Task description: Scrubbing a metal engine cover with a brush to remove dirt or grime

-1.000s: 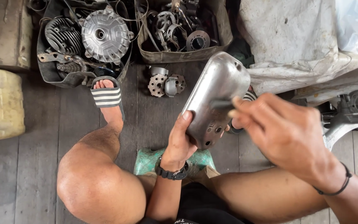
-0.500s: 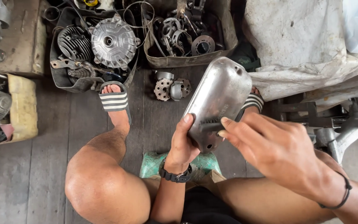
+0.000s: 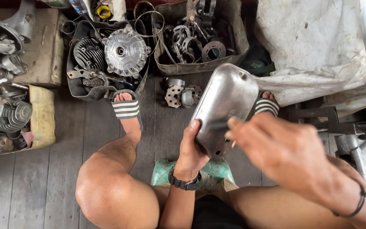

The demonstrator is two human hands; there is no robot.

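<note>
Metal cover (image 3: 223, 108), lower edge hand-hidden

Metal cover (image 3: 225, 106) between both hands, parts bins (image 3: 106, 63) beyond, cloth (image 3: 318, 42) right.

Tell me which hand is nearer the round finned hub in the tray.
Left. The left hand grips the metal cover's lower edge, below and right of the hub; the right hand lies farther right, across the cover.

Metal engine cover (image 3: 224, 108): dull silver, rounded, scuffed, small holes near lower edge; held tilted upright above the wooden floor, between the knees.
</note>
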